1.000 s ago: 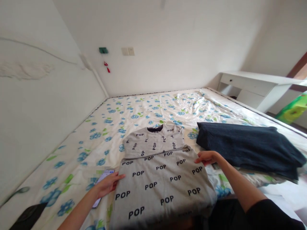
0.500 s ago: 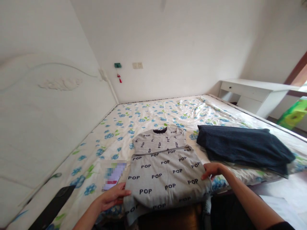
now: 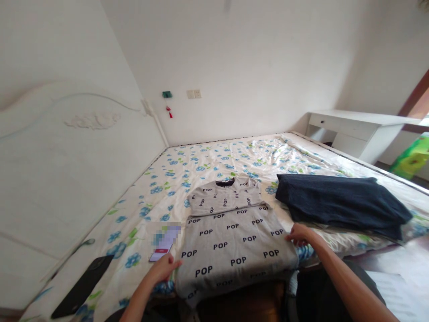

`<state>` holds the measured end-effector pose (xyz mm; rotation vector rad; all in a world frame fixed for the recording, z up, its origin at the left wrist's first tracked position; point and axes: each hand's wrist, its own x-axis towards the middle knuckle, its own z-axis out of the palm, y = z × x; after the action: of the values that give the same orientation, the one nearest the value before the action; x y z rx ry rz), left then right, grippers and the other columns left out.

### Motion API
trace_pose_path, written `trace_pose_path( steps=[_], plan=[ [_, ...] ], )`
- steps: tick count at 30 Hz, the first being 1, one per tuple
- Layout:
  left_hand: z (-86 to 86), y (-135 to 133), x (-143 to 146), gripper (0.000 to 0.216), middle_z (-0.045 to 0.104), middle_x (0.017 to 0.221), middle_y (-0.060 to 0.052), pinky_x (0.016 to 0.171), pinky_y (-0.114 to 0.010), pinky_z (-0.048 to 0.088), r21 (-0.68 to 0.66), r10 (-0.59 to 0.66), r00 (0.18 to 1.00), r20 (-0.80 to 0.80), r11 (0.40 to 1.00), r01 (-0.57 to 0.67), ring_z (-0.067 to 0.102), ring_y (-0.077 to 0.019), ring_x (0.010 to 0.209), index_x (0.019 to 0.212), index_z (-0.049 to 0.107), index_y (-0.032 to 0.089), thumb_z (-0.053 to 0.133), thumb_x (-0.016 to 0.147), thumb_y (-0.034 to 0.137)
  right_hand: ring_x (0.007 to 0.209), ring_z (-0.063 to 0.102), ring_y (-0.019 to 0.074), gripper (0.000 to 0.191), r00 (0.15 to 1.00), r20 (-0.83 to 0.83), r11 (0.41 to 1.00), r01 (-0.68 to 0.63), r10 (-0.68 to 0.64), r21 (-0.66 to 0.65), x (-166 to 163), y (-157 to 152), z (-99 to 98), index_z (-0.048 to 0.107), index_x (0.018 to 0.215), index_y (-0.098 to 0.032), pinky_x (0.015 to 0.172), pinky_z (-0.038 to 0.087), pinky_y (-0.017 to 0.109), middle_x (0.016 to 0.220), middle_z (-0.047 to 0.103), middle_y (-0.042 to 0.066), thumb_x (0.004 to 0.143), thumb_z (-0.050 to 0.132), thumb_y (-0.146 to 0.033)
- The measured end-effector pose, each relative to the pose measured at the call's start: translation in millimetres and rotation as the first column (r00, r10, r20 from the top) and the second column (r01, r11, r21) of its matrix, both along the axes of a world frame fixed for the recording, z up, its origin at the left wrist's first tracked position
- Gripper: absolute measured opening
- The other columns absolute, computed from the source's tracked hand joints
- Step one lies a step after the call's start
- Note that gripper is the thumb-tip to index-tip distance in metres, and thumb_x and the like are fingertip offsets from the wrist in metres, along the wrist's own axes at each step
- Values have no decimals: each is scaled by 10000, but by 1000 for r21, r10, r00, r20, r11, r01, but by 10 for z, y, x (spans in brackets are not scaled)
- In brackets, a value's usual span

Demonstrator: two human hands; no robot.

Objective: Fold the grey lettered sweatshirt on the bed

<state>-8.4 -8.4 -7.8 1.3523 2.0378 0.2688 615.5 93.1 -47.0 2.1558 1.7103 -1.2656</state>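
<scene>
A black slab [image 3: 82, 286] lies on the bed [image 3: 214, 156] at the far left, and a phone [image 3: 164, 243] sits just beside the left hand [image 3: 164, 268], whose fingers rest flat and together on the left edge of the grey sweater [image 3: 231, 237]. The sweater lies partly folded at the bed's near edge. The right hand [image 3: 300, 233] curls its fingers onto the opposite edge. It looks like mid-fold — a matched grip on both edges seems needed. The sweater's near hem overhangs and is hard to make out; a dark garment [image 3: 338, 201] lies to the right.
</scene>
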Motion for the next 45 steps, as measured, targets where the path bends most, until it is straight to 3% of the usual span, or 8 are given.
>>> trace_pose_path(
  steps=[5, 9, 12, 22, 31, 34, 38, 45],
  plan=[
    [117, 469, 975, 333, 732, 1366, -151, 1217, -476, 446, 409, -220, 961, -170, 871, 271, 652, -338, 1343, 1173, 700, 250, 595, 906, 420, 1613, 385, 406, 686, 999, 26, 787, 9, -32, 617, -815, 114, 107, 542, 1582, -173, 1311, 345, 505, 1663, 508, 221, 953, 734, -369],
    [-28, 790, 1708, 604, 465, 1743, -153, 1373, -493, 191, 352, -459, 870, -177, 796, 492, 329, -364, 1660, 1543, 637, 247, 545, 981, 446, 1703, 169, 382, 736, 963, -8, 754, -206, 270, 624, -1859, 77, 58, 415, 1702, -255, 1380, 169, 557, 1822, 284, 94, 1020, 652, -395],
    [-245, 797, 1762, 655, 346, 1814, -76, 1383, -561, 127, 221, -516, 825, -230, 798, 561, 200, -374, 1708, 1650, 538, 334, 499, 1022, 516, 1710, 136, 372, 691, 937, -30, 750, -259, 348, 609, -2175, 36, -104, 443, 1690, -381, 1391, 127, 538, 1830, 259, -9, 1035, 643, -473],
    [-490, 440, 383, 767, 216, 1841, -83, 1375, -562, 195, 73, -299, 785, -543, 914, 399, 184, -365, 1709, 1754, 312, 192, 349, 1076, 548, 1710, 124, 368, 718, 969, 245, 871, -117, -4, 477, -694, 100, -541, 275, 1770, -323, 1353, 133, 641, 1856, 167, 56, 1113, 329, -608],
    [-576, 126, 779, 647, 354, 1786, -151, 1352, -646, 215, 277, -47, 732, -679, 908, 315, 263, -379, 1688, 1679, 484, 159, 319, 1094, 382, 1690, 150, 439, 725, 965, 198, 843, 41, -173, 537, -831, -25, -587, 353, 1747, -210, 1336, 162, 660, 1832, 225, 146, 1105, 320, -543],
    [-526, -38, 934, 618, 337, 1807, -54, 1374, -593, 227, 326, -242, 743, -625, 784, 529, 255, -329, 1697, 1713, 414, 299, 327, 1120, 449, 1710, 16, 428, 743, 993, 118, 799, -46, -31, 599, -1139, -149, -420, 323, 1760, -227, 1353, 121, 650, 1860, 117, 112, 1091, 383, -546],
    [-398, -150, 894, 599, 336, 1805, 43, 1363, -581, 278, 124, -613, 690, -386, 706, 697, 284, -313, 1689, 1692, 390, 465, 391, 1103, 572, 1721, 31, 371, 740, 898, 16, 757, -379, 439, 533, -1273, -292, -249, 353, 1742, -362, 1363, 122, 641, 1857, 156, 36, 1039, 541, -500],
    [-63, 327, 287, 591, 735, 1495, -92, 1194, -476, 507, 21, -508, 860, 49, 861, 508, 680, -359, 1371, 1201, 868, 277, 535, 950, 696, 1520, 544, 362, 501, 782, -324, 845, -469, 533, 258, -646, 150, 43, 816, 1354, -256, 1327, 355, 481, 1595, 631, 107, 930, 733, -512]
  ],
)
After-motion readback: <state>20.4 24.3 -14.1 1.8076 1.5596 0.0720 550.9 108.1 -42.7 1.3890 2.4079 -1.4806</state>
